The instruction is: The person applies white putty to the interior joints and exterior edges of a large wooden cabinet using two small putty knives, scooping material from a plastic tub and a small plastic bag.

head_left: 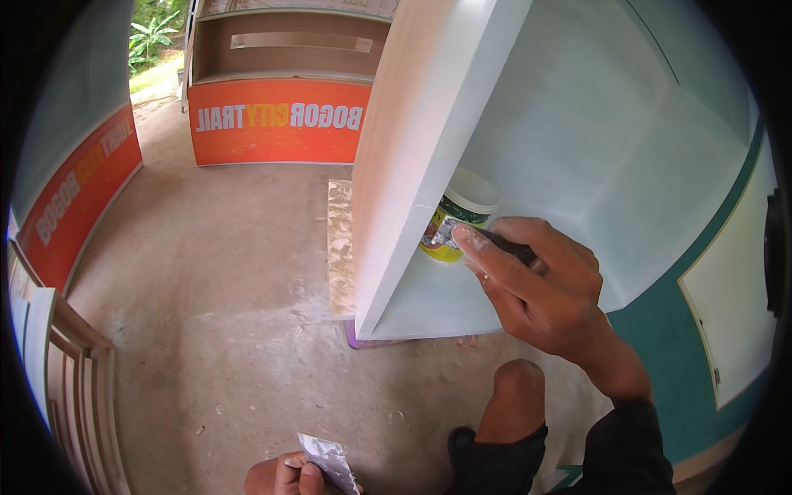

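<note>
My right hand (549, 285) is closed around the dark handle of a putty knife (513, 247). Its small metal blade, smeared with white paste, points left near the front edge of a white-painted cabinet (425, 194). Behind the blade, inside the cabinet, stands a green and yellow plastic tub (469, 213) with a white rim, partly hidden by the cabinet edge and my fingers. Whether the blade touches the edge or the tub, I cannot tell. Low in the picture, my left hand (299, 477) pinches a flat thin plate (327, 462) smeared with whitish paste.
An orange lettered panel (276, 122) fronts a wooden shelf unit at the back; another orange panel (78, 194) stands at left. Wooden frames (78, 363) lean at lower left. A pale board (340, 247) lies beside the cabinet on the concrete floor (223, 272). A green-edged white panel (730, 289) is at right.
</note>
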A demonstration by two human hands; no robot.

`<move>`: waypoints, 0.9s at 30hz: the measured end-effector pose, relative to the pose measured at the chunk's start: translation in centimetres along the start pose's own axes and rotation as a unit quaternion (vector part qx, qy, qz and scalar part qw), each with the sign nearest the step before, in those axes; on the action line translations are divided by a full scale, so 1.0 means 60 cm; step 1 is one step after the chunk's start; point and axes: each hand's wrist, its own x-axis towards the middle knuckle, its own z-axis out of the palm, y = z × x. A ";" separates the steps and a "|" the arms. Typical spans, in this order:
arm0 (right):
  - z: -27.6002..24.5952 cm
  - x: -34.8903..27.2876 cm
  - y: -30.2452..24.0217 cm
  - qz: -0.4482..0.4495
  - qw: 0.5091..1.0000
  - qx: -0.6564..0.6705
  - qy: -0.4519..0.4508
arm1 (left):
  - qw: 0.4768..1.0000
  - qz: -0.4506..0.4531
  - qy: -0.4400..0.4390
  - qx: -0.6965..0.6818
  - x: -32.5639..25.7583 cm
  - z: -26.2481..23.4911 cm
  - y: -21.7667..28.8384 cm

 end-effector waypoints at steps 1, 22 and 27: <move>0.003 0.005 0.000 -0.003 1.000 0.003 0.002 | 1.000 0.025 0.009 0.014 -0.001 0.003 -0.009; 0.007 0.039 0.005 -0.035 0.998 -0.048 0.000 | 0.995 0.097 0.014 0.032 -0.002 0.008 -0.009; 0.006 0.037 0.008 -0.037 0.998 -0.050 -0.004 | 0.994 0.096 0.014 0.043 0.002 0.006 -0.005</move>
